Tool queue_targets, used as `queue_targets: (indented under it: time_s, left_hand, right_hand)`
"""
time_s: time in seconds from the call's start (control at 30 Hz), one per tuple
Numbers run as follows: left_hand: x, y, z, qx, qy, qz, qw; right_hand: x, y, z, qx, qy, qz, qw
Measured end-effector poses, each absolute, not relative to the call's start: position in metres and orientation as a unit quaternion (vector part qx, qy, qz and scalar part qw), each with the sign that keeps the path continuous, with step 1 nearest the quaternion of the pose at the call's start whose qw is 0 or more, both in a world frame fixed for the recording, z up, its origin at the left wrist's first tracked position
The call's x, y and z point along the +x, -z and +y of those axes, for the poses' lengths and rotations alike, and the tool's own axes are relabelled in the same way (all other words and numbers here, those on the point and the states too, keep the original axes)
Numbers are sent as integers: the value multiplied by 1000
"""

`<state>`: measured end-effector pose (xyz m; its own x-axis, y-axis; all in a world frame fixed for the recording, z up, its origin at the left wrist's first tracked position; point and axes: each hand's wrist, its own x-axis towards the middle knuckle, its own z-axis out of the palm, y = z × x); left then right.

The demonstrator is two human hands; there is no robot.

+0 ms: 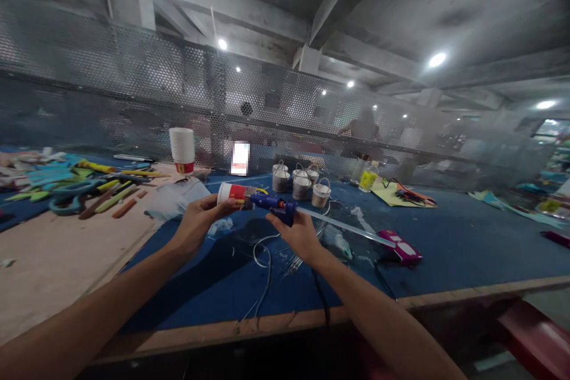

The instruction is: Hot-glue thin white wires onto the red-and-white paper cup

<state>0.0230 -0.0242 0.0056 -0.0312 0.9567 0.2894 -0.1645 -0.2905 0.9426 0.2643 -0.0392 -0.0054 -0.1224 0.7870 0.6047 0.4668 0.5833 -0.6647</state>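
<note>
My left hand (202, 217) is closed around a red and white paper cup (229, 193), tipped on its side over the table. In my right hand (300, 237) is a blue glue gun (274, 205), its nozzle end pointing left at the cup's side. I cannot tell whether the nozzle touches the cup. A long clear glue stick (342, 224) sticks out of the gun's back toward the right. Beyond my hands stand several small cups with wire handles (300, 184). A thin pale wire (269, 267) lies looped on the blue table top below the gun.
At the left, a stack of paper cups (182, 148) stands behind scissors (71, 196) and several markers. A yellow-labelled bottle (369, 177) and a magenta box (401, 247) are to the right. A perforated metal screen (276, 101) closes off the back.
</note>
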Motion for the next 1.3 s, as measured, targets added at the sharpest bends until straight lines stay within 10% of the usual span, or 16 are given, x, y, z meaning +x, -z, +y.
queue_targets:
  time_s: [1.3]
  left_hand:
    - [27, -12, -32, 545, -606, 384, 434]
  right_hand:
    - [267, 1, -42, -465, -109, -752, 454]
